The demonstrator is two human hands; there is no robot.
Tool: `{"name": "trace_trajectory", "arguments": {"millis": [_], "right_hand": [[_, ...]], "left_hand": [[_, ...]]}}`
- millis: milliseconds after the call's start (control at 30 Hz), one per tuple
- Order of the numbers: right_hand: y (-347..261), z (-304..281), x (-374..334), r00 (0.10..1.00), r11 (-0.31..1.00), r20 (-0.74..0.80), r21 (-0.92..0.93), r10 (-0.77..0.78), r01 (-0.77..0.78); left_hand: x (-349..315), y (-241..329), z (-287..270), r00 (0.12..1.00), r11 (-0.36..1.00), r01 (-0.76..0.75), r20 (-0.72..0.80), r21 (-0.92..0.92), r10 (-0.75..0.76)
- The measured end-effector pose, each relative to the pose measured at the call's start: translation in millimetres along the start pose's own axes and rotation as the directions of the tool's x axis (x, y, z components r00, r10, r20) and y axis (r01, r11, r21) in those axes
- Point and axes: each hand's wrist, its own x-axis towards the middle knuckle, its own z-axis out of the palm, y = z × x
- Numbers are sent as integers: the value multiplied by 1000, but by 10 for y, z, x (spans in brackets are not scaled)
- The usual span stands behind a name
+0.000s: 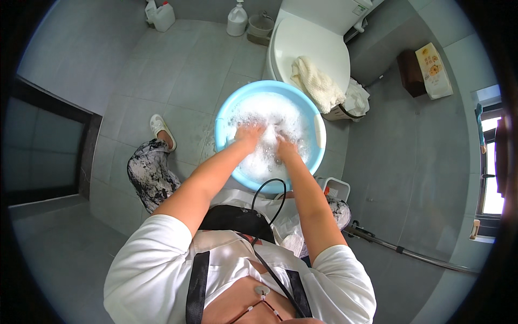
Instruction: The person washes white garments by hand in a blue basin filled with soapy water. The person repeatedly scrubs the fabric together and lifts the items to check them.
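Note:
A light-blue round basin [224,110] holds water thick with white suds [270,105]. My left hand [250,136] and my right hand [286,148] are down in the foam near the basin's middle, close together but apart. Between them a foam-covered white cloth [270,131] rises in a peak, and both hands appear closed on it. The suds hide most of the fingertips and the rest of the cloth.
Beyond the basin stands a toilet [310,46] with a cream knitted cloth [318,83] on its lid. Beside it is a basket [340,112] holding white cloth. A pump bottle [237,20] and a white jug [163,17] stand by the far wall. A black cable [270,181] loops near my lap.

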Motion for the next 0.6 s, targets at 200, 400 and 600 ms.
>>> {"name": "trace_trajectory", "arguments": {"millis": [200, 400, 600], "right_hand": [[274, 171, 325, 970, 993, 228, -67, -80, 97], [162, -561, -237, 992, 892, -110, 439, -69, 111], [184, -637, -451, 941, 692, -335, 689, 40, 216]], "left_hand": [[510, -143, 901, 995, 998, 66, 70, 20, -67], [-54, -139, 8, 955, 938, 23, -269, -347, -123], [13, -62, -49, 933, 840, 85, -253, -535, -256]]}}
